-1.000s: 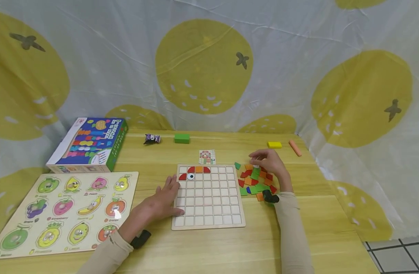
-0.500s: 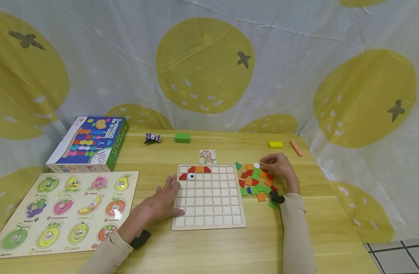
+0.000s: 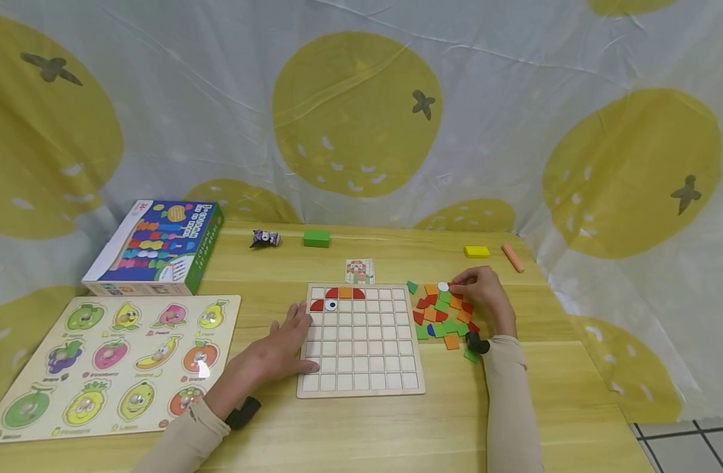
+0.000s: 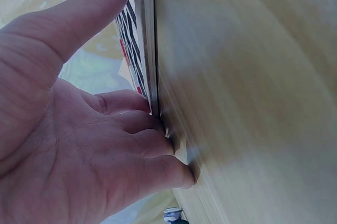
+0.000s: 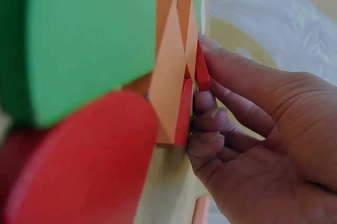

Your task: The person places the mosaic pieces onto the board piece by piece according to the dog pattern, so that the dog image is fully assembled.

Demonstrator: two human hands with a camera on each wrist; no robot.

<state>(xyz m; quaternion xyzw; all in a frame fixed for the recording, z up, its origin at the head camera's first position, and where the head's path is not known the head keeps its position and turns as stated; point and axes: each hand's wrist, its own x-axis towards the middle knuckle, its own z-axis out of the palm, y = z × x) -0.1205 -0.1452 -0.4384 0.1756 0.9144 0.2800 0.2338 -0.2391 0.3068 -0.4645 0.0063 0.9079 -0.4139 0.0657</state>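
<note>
A wooden grid board [image 3: 361, 387] lies flat on the table, with several red and orange tiles and a round eye tile [image 3: 331, 305] set in its top left cells. My left hand [image 3: 281, 345] rests at the board's left edge, thumb over its rim and fingers extended along the side, as the left wrist view shows too. At the far right of the loose tile pile [image 3: 443, 315], my right hand [image 3: 482, 289] pinches a red tile [image 5: 202, 69] between thumb and fingers. Just left of those fingertips lies a white round tile [image 3: 443, 287].
Behind the board is a small pattern card [image 3: 359, 270]. A fruit puzzle board [image 3: 125, 368] and a boxed toy [image 3: 154, 249] stand on the left. Along the back are a purple figure [image 3: 265, 238], a green block [image 3: 317, 238], a yellow block [image 3: 476, 251] and an orange stick [image 3: 513, 257].
My right hand has moved right from over the pile's top to its right side, uncovering the white round tile. The left hand has kept its place at the board.
</note>
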